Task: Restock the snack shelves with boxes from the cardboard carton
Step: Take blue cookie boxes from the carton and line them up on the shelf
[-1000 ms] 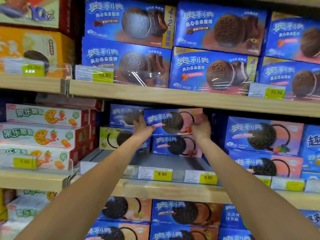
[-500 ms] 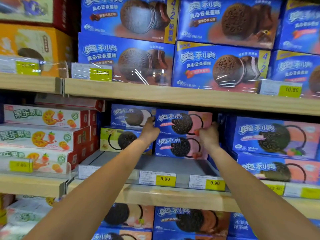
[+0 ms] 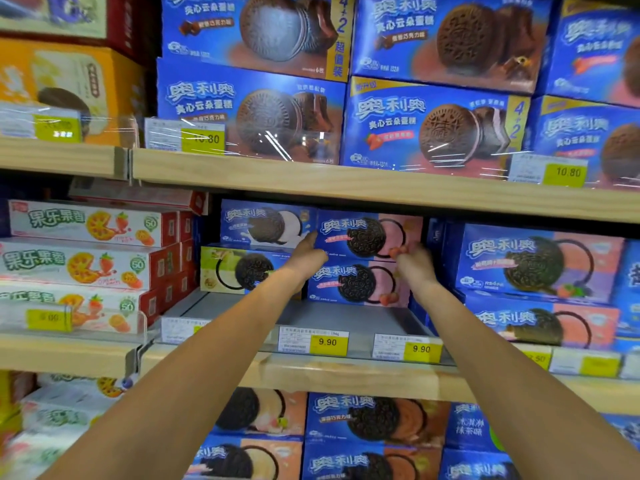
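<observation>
A blue and pink cookie box (image 3: 363, 233) lies on top of a matching box (image 3: 356, 284) deep on the middle shelf (image 3: 346, 375). My left hand (image 3: 306, 256) presses against the upper box's lower left corner. My right hand (image 3: 414, 259) grips its lower right corner with curled fingers. Both arms stretch forward over the shelf's bare grey floor (image 3: 311, 317). The cardboard carton is not in view.
Left of the held box sit a blue cookie box (image 3: 266, 223) over a green one (image 3: 239, 270). Larger blue boxes (image 3: 533, 265) stand to the right, red and white boxes (image 3: 93, 251) to the left. The upper shelf board (image 3: 346, 181) hangs close above. Price tags (image 3: 327, 342) line the front edge.
The upper blue and pink box has gone further back and settled squarely on the lower one, both hands staying on it. The camera has moved closer and tilted down slightly.
</observation>
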Action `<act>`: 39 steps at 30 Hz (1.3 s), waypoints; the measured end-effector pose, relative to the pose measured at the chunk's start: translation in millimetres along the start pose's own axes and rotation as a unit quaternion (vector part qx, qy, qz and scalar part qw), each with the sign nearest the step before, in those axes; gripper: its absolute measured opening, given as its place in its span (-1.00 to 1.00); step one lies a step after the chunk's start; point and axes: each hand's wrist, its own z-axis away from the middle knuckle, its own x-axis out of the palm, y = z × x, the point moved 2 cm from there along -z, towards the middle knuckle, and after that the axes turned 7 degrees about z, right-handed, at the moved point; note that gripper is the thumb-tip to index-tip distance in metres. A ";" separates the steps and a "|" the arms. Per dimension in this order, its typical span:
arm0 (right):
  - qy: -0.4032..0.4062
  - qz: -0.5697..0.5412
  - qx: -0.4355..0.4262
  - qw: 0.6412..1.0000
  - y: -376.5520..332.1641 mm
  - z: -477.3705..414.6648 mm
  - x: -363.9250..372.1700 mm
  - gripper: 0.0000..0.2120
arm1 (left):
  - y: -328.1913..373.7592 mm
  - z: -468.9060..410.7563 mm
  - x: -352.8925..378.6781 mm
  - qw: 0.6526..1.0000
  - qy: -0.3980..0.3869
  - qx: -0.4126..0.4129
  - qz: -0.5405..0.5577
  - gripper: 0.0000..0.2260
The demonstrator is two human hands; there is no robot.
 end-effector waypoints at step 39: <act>-0.332 -0.092 -0.024 0.938 97.5 367.9 158.6 -0.68 | -218.6 326.9 -94.8 0.961 0.211 -0.145 0.102 -0.71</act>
